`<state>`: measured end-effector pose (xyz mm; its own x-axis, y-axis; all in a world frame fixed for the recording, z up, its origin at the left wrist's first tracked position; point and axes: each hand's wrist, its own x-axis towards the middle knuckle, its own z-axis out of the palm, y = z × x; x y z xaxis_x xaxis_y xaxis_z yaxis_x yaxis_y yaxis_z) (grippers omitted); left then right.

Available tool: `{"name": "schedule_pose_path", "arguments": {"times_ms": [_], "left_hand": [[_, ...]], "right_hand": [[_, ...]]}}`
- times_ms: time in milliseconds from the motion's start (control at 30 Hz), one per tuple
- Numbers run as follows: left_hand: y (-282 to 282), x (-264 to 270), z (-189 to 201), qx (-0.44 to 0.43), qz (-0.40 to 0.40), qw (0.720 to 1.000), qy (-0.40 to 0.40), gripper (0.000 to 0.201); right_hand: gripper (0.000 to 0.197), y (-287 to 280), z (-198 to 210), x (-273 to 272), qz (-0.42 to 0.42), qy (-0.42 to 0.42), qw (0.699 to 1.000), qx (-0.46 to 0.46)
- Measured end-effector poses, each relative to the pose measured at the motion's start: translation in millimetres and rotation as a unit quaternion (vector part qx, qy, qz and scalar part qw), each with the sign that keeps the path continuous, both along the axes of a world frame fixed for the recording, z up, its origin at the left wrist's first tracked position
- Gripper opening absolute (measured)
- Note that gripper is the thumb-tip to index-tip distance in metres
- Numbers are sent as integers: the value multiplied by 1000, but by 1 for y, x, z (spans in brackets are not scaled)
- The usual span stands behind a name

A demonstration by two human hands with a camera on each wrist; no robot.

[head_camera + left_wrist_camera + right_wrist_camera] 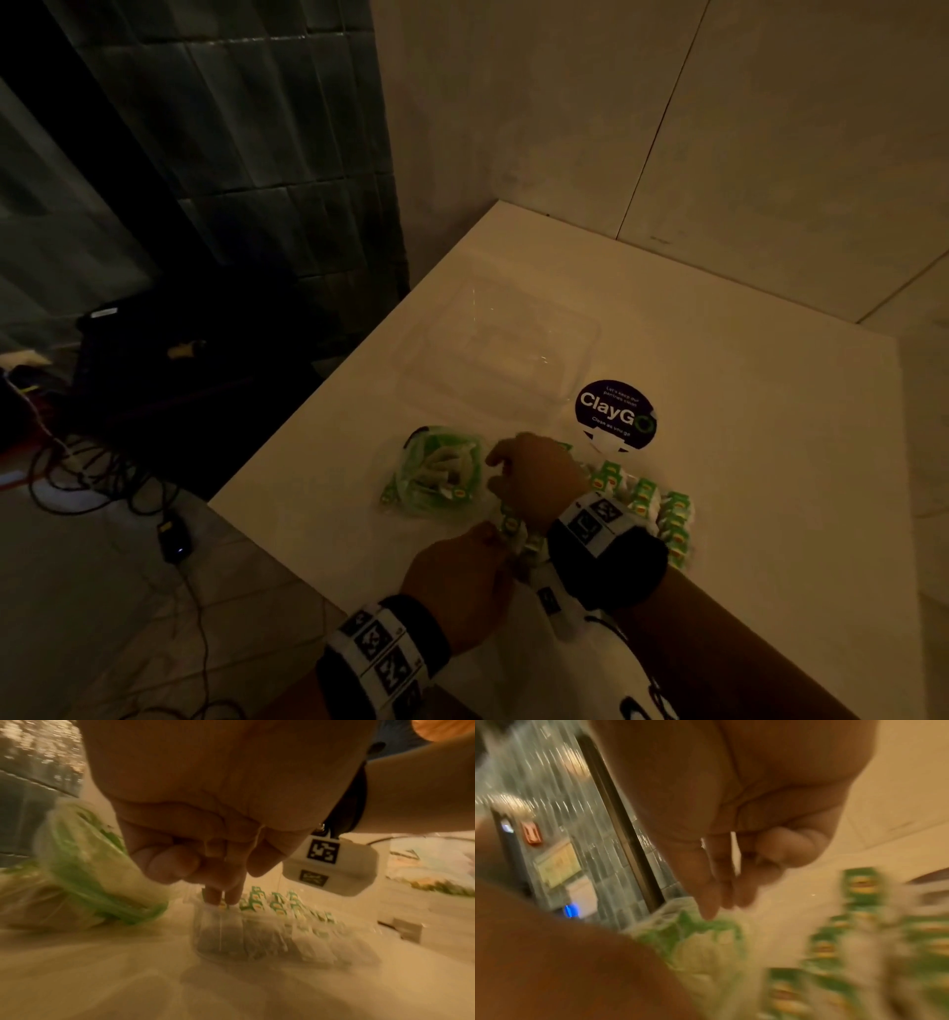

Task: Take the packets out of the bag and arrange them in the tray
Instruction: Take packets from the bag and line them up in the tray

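A green-tinted plastic bag (436, 475) with packets inside lies near the table's left edge; it also shows blurred in the wrist views (77, 872) (700, 945). A row of green-tagged packets (647, 506) (272, 921) lies on the table to its right. The clear tray (493, 349) stands behind them, and nothing shows in it. My left hand (490, 534) (223, 896) touches the tag of the packet at the near-left end of the row (221, 931) with two fingertips. My right hand (506, 470) (721, 896) hovers between bag and row, fingers loosely curled, holding nothing visible.
A round dark ClayGo sticker (616, 416) sits on the white table (744, 462) right of the tray. Walls close the table's far sides. Left of the table, the floor holds cables (102, 473) and dark equipment (169, 360).
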<state>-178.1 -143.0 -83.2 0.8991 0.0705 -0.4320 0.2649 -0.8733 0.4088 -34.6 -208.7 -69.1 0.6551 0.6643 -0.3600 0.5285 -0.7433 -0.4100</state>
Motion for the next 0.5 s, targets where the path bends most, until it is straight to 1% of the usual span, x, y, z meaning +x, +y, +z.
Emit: {"name": "schedule_pose_path", "arguments": {"times_ms": [67, 100, 167, 233, 267, 333, 400, 433, 500], "left_hand": [[5, -3, 7, -10, 19, 999, -29, 34], [8, -4, 11, -17, 33, 998, -51, 33], [15, -8, 16, -37, 71, 992, -101, 26], [25, -11, 15, -40, 97, 986, -132, 22], [29, -13, 13, -38, 106, 984, -141, 25], [38, -16, 10, -38, 122, 977, -168, 36], [45, -19, 8, -39, 143, 968, -202, 50], [47, -21, 8, -45, 154, 962, -223, 51], [51, -23, 10, -58, 169, 951, -253, 41]], "right_hand": [[30, 12, 3, -6, 32, 23, 999, 9], [30, 18, 4, -9, 58, 32, 998, -10], [28, 28, 6, -16, 116, 18, 991, -61], [22, 35, 5, -22, 144, -4, 985, -91], [17, 37, 3, -23, 148, -15, 984, -100], [23, 38, 3, -24, 137, -25, 985, -105], [25, 34, 5, -20, 107, -20, 992, -62], [27, 29, 9, -16, 83, -7, 996, -20], [23, 14, 19, -6, 13, 54, 994, 89]]}}
